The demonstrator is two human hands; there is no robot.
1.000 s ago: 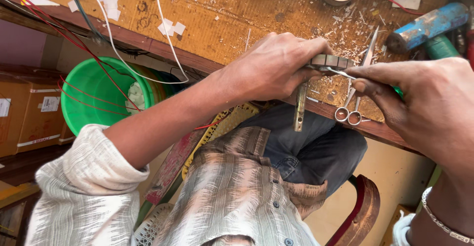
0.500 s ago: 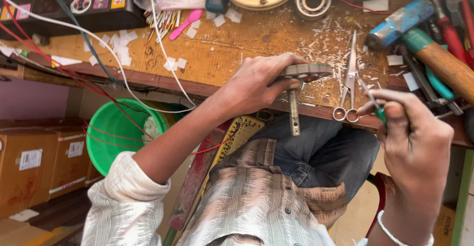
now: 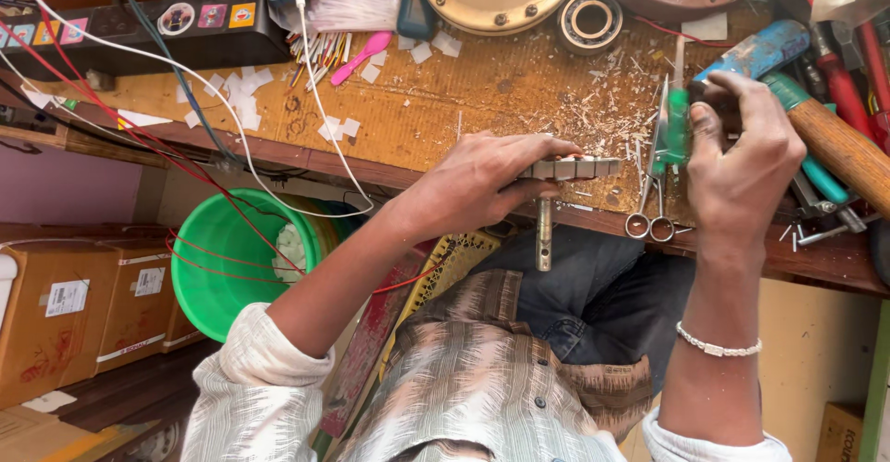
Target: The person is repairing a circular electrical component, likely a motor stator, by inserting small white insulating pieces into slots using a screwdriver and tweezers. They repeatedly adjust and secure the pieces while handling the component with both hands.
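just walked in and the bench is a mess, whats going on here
A person sits at a wooden workbench littered with shavings. The left hand grips a metal part with a shaft, held at the bench edge with the shaft pointing down. The right hand holds a green-handled tool upright just above the scissors lying on the bench. A green bucket stands below.

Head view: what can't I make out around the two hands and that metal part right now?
- Metal part: its near end is hidden by the left hand's fingers; only the rim and shaft show.
- Green tool: its grip is covered by the right hand, so the kind is unclear.
- Scissors: the blades are partly behind the green tool.
- Wooden handle: cut off by the right edge.
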